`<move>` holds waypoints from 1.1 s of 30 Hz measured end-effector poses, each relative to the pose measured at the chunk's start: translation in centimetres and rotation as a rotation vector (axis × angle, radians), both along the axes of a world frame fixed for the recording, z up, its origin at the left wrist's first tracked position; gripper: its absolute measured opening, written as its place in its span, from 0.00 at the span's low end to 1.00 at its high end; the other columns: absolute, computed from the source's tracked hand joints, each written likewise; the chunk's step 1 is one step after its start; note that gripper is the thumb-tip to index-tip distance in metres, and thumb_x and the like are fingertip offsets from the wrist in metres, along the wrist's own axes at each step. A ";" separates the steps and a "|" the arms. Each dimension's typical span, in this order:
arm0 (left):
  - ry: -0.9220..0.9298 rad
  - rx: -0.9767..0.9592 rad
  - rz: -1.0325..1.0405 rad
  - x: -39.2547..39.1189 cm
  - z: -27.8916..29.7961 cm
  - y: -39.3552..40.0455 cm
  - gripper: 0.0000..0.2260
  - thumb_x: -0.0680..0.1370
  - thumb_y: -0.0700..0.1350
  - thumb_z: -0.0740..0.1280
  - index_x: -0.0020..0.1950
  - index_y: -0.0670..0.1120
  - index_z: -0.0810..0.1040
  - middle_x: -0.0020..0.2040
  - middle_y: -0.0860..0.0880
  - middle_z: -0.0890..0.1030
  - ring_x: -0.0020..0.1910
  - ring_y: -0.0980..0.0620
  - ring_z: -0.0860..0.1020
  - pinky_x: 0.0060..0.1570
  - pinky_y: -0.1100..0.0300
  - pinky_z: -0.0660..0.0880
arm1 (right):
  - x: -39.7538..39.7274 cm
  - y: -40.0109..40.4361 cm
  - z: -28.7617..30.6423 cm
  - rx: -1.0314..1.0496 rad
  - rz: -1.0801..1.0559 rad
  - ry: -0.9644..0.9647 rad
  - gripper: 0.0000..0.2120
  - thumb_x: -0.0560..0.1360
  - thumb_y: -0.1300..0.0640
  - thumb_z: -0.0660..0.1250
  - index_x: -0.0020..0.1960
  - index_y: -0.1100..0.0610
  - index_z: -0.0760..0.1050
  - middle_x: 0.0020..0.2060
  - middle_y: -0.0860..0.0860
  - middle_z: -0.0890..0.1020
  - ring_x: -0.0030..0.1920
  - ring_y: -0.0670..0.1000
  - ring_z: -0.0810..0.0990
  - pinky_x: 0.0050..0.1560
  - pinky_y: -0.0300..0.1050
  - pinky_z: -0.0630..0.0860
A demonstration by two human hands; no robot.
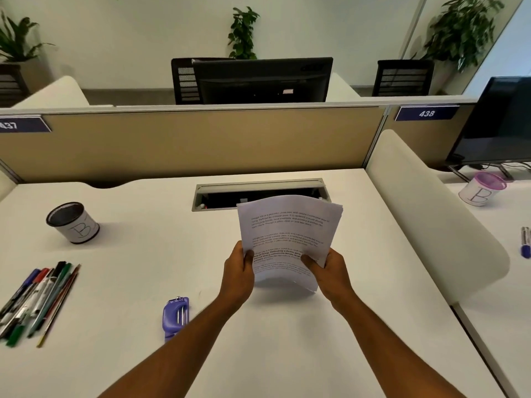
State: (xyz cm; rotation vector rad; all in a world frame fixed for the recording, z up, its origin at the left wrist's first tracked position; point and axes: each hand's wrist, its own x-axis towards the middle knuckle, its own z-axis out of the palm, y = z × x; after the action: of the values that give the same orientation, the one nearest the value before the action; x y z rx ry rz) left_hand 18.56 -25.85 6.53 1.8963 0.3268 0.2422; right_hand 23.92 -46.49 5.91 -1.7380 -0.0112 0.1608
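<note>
Head view: both hands, left [240, 267] and right [330, 268], grip a white printed paper stack [288, 234] mid-frame above the white table [258, 340], seemingly squaring its edges.

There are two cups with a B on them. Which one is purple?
The purple cup is the one far right, beyond the white divider. The black cup on the left has a B too.

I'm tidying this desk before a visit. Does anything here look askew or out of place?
Yes. The paper stack held by the left hand and right hand is uneven, its sheets fanned at the top right corner. Pens lie loose on the desk, outside the black cup.
</note>
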 end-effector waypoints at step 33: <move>0.249 -0.045 0.288 -9.0 -1.8 15.7 0.02 0.76 0.40 0.71 0.47 0.45 0.80 0.42 0.48 0.84 0.39 0.49 0.84 0.38 0.61 0.79 | -4.5 5.9 -1.5 -0.045 0.202 0.364 0.10 0.74 0.62 0.76 0.56 0.61 0.83 0.49 0.56 0.88 0.49 0.61 0.88 0.56 0.63 0.83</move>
State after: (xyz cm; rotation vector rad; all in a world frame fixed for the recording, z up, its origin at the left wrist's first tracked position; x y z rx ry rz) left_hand 9.52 -10.19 4.69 1.8337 0.7704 0.1883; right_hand 19.41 -40.60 4.42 -1.7284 0.0839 0.6278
